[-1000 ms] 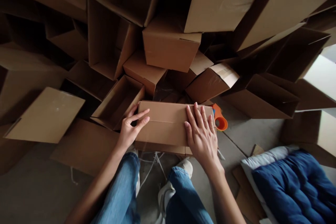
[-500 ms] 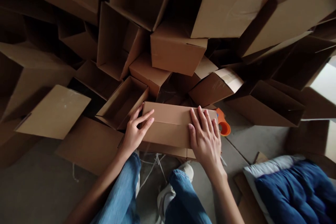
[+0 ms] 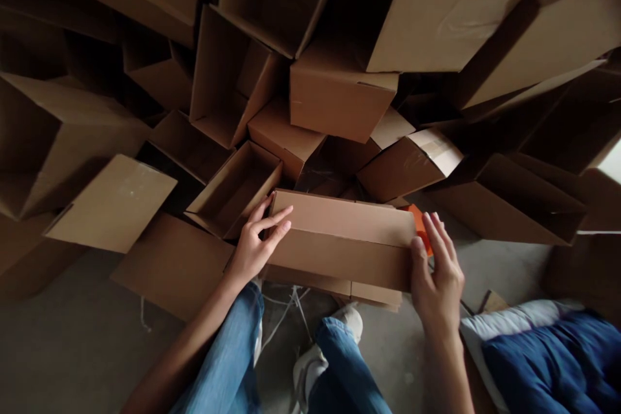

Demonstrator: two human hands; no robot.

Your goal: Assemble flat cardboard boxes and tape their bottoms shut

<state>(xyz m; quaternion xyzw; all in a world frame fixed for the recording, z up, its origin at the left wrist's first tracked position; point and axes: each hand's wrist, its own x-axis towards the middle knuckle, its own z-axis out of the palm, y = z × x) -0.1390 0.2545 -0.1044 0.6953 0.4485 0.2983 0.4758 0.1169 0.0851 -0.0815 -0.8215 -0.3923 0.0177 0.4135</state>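
A closed brown cardboard box (image 3: 342, 239) lies on the floor in front of my knees. My left hand (image 3: 255, 242) rests on its left end, fingers spread over the top corner. My right hand (image 3: 436, 272) is at the box's right end, thumb against the side and fingers stretched out, open. Just behind those fingers an orange tape dispenser (image 3: 421, 225) shows partly, mostly hidden by the box and my hand.
A tall heap of empty and taped cardboard boxes (image 3: 339, 87) fills the back and both sides. A flat cardboard sheet (image 3: 169, 265) lies at left. A blue cushion (image 3: 557, 359) is at lower right. My jeans-clad legs (image 3: 339, 372) are below, on grey floor (image 3: 63, 349).
My right hand slid off the box's top to its right end, covering most of the orange dispenser. The left hand stayed put. The view shifted slightly left.
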